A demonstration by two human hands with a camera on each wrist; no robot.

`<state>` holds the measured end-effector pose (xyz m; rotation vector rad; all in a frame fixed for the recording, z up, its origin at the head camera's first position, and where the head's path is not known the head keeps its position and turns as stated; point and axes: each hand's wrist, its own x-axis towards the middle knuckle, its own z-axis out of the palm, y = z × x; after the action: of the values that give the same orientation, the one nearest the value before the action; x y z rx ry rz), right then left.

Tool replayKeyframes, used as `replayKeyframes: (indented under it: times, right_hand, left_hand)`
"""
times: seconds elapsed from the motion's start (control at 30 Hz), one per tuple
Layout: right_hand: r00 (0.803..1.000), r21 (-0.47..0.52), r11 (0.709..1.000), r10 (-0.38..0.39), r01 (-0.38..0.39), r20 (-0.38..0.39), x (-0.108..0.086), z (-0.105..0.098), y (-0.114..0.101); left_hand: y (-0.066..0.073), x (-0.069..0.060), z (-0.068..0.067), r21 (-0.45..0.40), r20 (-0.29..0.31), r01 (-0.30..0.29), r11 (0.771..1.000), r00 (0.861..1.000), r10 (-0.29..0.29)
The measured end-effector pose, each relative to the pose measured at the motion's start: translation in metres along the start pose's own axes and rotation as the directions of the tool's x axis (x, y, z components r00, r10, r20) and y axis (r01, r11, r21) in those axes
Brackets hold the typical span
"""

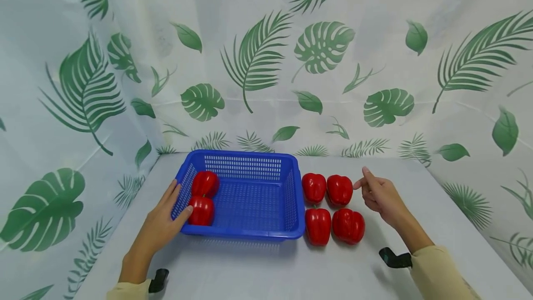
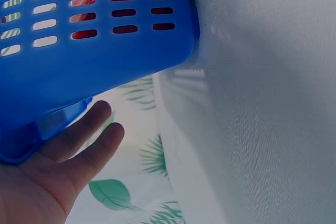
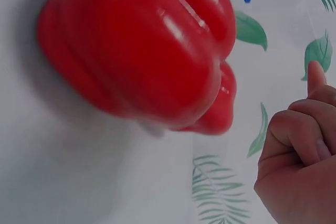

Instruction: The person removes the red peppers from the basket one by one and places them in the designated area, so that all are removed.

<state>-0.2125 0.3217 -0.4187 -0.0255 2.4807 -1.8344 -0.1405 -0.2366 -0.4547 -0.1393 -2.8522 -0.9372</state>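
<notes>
My left hand (image 1: 160, 223) rests at the near left corner of a blue perforated plastic basket (image 1: 262, 234). Its thumb lies over the rim, while straight fingers (image 2: 100, 153) run along the outside. Inside, against the left wall, are two red bell peppers, a rear one (image 1: 205, 184) and a front one (image 1: 201, 211). My right hand (image 1: 381, 198) hovers empty beside a red bell pepper (image 1: 339, 190), some of its fingers bent and one extended. Several peppers sit grouped right of the basket, including a near right one (image 1: 349, 226) and a near left one (image 1: 318, 227).
A white table (image 1: 258, 272) carries everything. Leaf-patterned white sheets (image 1: 266, 59) hang behind it and at both sides. Dark straps with small devices circle both wrists, such as the right wrist device (image 1: 394, 258).
</notes>
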Motion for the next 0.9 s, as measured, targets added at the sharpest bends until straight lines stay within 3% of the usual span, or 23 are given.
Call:
replayKeyframes:
  times: [0.27, 0.57, 0.9]
  right_hand:
    - [0.996, 0.056, 0.997, -0.058, 0.055, 0.065, 0.014, 0.023, -0.017]
    - [0.983, 0.007, 0.993, -0.114, 0.114, 0.146, 0.034, 0.054, -0.042]
    - [0.948, -0.015, 0.984, -0.166, 0.176, 0.273, 0.046, 0.081, -0.059]
  left_hand:
    - [-0.002, -0.001, 0.000, -0.015, -0.014, -0.014, 1.000, 1.000, 0.014]
    - [-0.005, 0.001, 0.002, -0.018, -0.014, -0.020, 1.000, 1.000, 0.020]
    - [-0.006, 0.002, 0.004, -0.024, -0.027, -0.021, 0.999, 0.999, 0.020]
